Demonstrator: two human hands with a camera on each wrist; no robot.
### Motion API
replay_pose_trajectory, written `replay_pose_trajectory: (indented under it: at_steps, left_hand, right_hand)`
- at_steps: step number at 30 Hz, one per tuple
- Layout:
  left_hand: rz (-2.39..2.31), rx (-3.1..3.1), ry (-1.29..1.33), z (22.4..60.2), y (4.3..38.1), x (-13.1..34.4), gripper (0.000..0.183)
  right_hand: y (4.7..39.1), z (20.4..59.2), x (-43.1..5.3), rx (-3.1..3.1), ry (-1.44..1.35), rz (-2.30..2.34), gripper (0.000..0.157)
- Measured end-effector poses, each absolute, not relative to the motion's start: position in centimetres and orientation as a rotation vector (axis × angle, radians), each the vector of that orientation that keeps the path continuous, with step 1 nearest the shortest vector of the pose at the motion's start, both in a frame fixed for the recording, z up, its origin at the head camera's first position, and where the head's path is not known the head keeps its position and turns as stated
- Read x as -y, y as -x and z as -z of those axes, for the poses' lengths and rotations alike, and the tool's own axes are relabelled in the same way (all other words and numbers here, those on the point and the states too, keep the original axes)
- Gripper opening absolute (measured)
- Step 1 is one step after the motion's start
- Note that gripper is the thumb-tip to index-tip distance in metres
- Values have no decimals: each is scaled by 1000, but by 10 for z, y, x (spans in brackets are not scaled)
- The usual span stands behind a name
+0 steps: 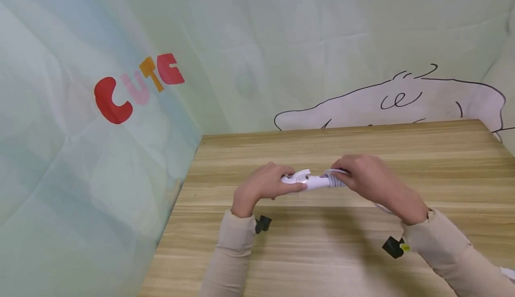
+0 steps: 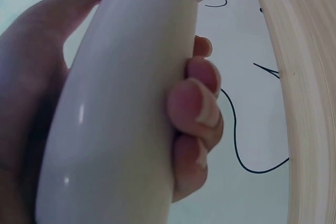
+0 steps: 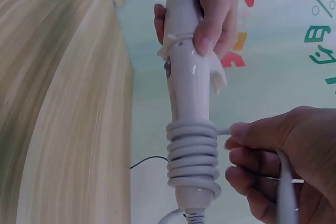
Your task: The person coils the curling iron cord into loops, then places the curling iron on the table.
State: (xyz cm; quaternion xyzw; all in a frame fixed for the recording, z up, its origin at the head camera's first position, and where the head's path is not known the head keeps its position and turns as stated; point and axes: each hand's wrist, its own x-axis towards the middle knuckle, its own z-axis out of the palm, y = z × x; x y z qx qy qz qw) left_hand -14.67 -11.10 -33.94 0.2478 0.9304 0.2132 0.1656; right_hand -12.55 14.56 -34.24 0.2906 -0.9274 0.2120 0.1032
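Observation:
A white curling iron is held over the wooden table, lying roughly crosswise in the head view. My left hand grips its smooth, rounded end, fingers curled round it. A thumb lever sticks up beside that hand, and a small purple button shows in the right wrist view. Several turns of grey-white cord are wound round the handle's other end, above the ribbed cord sleeve. My right hand pinches the cord beside the top coil, and a length of it runs down across the palm.
Beneath both hands spreads the wood-grain table. Pale fabric walls stand behind it and on its left, with coloured letters and a line drawing. Black devices hang at both wrists.

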Motion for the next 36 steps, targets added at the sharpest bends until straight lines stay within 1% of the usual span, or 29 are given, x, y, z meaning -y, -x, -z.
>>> replay_pose_trajectory:
  at_steps: [5, 7, 10, 16, 21, 27, 29, 34, 36]
  left_hand:
    - [-637, -2643, -661, 338, 150, 114, 39]
    - [-647, -2653, -655, 338, 151, 116, 39]
    - [-663, -2668, -651, 339, 153, 118, 38]
    - [-673, -2662, -665, 338, 153, 120, 38]
    - [-702, -2630, -685, 335, 150, 118, 39]
    - [-742, -2600, -699, 333, 148, 117, 38]
    - [-753, -2588, -721, 332, 147, 116, 37]
    - [-786, -2557, -805, 330, 143, 115, 31]
    - [-802, -2546, -840, 330, 142, 115, 29]
  right_hand:
    - [116, 344, -143, 2872, -806, -880, 13]
    - [115, 348, -144, 2919, -828, -1064, 10]
    - [115, 358, -148, 2919, -928, -1367, 9]
    - [118, 391, -153, 2806, -1171, -1803, 17]
    - [123, 411, -150, 2759, -1216, -1848, 19]
    - [132, 425, -150, 2652, -1136, -1889, 13]
    - [135, 429, -151, 2619, -1110, -1932, 14]
    - [141, 425, -157, 2682, -1086, -1889, 24]
    - [144, 419, -160, 2687, -1125, -1743, 21]
